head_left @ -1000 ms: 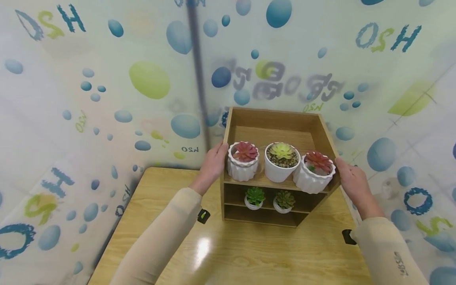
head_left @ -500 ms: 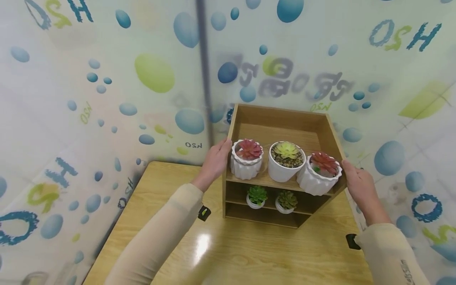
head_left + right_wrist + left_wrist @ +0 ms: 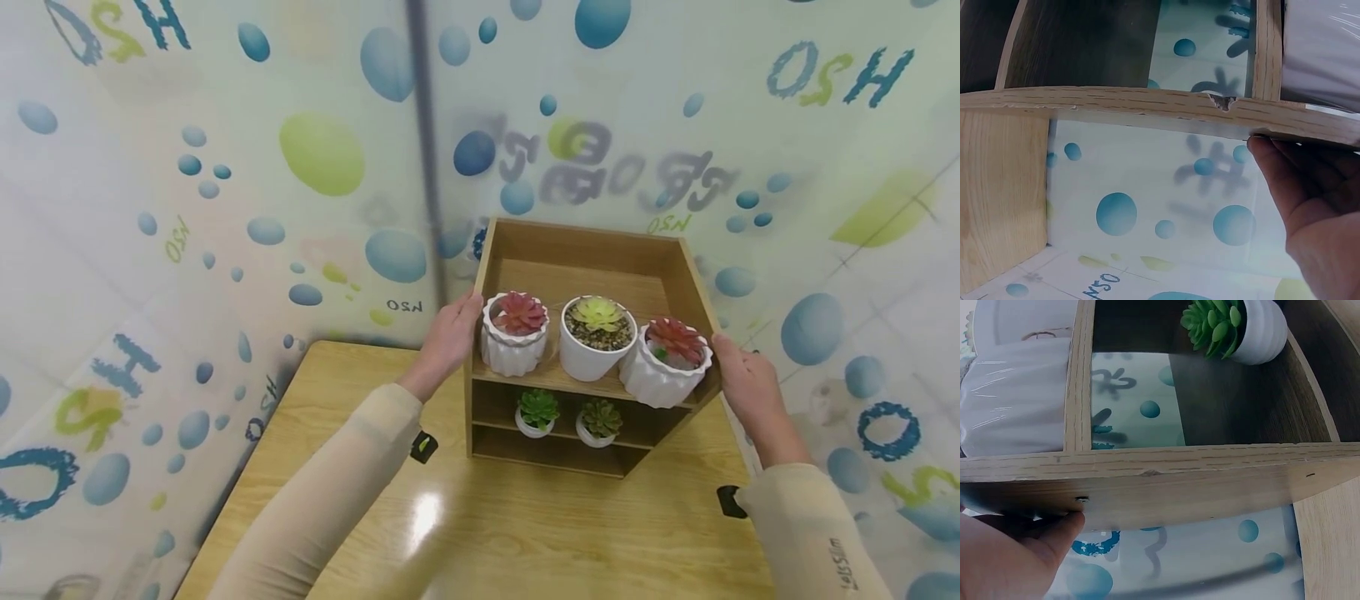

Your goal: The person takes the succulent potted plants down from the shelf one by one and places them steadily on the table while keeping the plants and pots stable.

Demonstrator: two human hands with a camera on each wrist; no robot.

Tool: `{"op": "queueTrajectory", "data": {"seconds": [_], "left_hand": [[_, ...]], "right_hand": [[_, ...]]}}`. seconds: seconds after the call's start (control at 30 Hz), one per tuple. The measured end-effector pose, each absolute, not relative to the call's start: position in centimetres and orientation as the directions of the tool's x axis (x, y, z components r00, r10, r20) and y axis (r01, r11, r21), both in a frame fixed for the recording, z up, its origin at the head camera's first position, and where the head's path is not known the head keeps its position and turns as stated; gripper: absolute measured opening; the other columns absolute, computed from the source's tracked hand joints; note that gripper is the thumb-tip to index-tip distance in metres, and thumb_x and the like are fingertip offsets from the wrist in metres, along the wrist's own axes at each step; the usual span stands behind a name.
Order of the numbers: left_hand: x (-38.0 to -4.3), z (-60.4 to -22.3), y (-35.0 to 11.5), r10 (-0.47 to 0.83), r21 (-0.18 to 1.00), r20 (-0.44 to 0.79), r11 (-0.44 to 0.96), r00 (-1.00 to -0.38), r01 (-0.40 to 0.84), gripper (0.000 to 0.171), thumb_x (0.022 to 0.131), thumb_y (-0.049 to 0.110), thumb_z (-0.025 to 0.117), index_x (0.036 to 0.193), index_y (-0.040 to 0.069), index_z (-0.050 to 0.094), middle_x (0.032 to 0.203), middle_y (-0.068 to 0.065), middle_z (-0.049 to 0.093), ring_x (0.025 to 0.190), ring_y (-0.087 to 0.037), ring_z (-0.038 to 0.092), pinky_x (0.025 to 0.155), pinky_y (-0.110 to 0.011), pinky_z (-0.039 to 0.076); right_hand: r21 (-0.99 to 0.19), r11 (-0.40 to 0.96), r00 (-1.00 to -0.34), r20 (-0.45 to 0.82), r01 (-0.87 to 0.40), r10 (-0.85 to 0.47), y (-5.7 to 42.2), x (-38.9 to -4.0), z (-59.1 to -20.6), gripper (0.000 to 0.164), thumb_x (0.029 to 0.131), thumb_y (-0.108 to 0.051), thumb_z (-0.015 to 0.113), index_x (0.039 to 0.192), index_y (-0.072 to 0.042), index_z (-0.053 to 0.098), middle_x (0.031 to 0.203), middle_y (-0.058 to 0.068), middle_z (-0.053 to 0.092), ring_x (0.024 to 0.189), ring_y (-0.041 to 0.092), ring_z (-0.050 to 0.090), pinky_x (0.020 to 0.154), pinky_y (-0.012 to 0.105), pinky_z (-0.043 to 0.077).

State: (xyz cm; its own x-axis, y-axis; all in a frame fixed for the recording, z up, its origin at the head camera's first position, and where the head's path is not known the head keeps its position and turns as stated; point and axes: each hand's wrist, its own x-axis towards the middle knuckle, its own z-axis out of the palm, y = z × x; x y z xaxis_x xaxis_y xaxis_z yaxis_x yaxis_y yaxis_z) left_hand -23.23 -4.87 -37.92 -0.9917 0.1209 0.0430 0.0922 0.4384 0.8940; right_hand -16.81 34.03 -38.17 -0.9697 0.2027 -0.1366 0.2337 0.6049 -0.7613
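Note:
A small wooden shelf unit (image 3: pixel 585 287) stands on the table (image 3: pixel 525 533). My left hand (image 3: pixel 444 340) lies against the outside of its left panel, and my right hand (image 3: pixel 752 392) presses the right panel from outside. Both wrist views show the thumb on the outer face of the panel, with the other fingers in shadow behind. Three white pots line the top level: a pink-red succulent (image 3: pixel 521 315) at left, a yellow-green one (image 3: pixel 597 313) in the middle, a dark red one (image 3: pixel 675 337) at right. Two small green succulents (image 3: pixel 538 407) sit on the level below.
A patterned wall sheet (image 3: pixel 322 154) with blue and green dots rises behind the table and along both sides. A clear glass-like object (image 3: pixel 73 586) shows at the lower left edge. Black tabs (image 3: pixel 423 447) hang by both sleeves.
The head view has shifted slightly. Both hands stay at the sides of the shelf unit, and the pots keep their places on it.

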Motion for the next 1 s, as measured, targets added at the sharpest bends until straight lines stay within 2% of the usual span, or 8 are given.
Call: {"op": "queueTrajectory", "data": {"seconds": [0.37, 0.7, 1.0], "left_hand": [[-23.25, -38.02, -4.97, 0.127, 0.894, 0.033, 0.44, -0.991, 0.086, 0.061, 0.113, 0.041, 0.03, 0.158, 0.001, 0.036, 0.163, -0.016, 0.037, 0.151, -0.035, 0.033, 0.126, -0.045, 0.025], [-23.15, -38.09, -5.28, 0.136, 0.899, 0.028, 0.429, -0.99, 0.084, 0.061, 0.113, 0.04, 0.03, 0.158, 0.0, 0.036, 0.163, -0.017, 0.037, 0.152, -0.034, 0.033, 0.125, -0.046, 0.025], [-23.48, -38.27, -5.26, 0.14, 0.885, 0.046, 0.454, -0.989, 0.106, 0.061, 0.112, 0.042, 0.029, 0.157, 0.002, 0.038, 0.161, -0.017, 0.04, 0.15, -0.036, 0.036, 0.124, -0.047, 0.027]], "right_hand": [[-0.774, 0.585, -0.969, -0.152, 0.24, 0.197, 34.15, -16.85, -38.31, 0.086, 0.108, -0.059, 0.018, 0.15, 0.012, 0.042, 0.147, 0.04, 0.043, 0.14, 0.056, 0.039, 0.112, 0.072, 0.032], [-0.773, 0.588, -0.968, -0.142, 0.238, 0.205, 33.9, -16.88, -38.28, 0.083, 0.109, -0.056, 0.018, 0.149, 0.013, 0.042, 0.146, 0.041, 0.043, 0.139, 0.057, 0.039, 0.113, 0.071, 0.032], [-0.771, 0.598, -0.971, -0.114, 0.219, 0.209, 33.94, -16.79, -38.34, 0.082, 0.11, -0.053, 0.02, 0.143, 0.015, 0.049, 0.143, 0.041, 0.047, 0.137, 0.056, 0.042, 0.112, 0.07, 0.033]]}}
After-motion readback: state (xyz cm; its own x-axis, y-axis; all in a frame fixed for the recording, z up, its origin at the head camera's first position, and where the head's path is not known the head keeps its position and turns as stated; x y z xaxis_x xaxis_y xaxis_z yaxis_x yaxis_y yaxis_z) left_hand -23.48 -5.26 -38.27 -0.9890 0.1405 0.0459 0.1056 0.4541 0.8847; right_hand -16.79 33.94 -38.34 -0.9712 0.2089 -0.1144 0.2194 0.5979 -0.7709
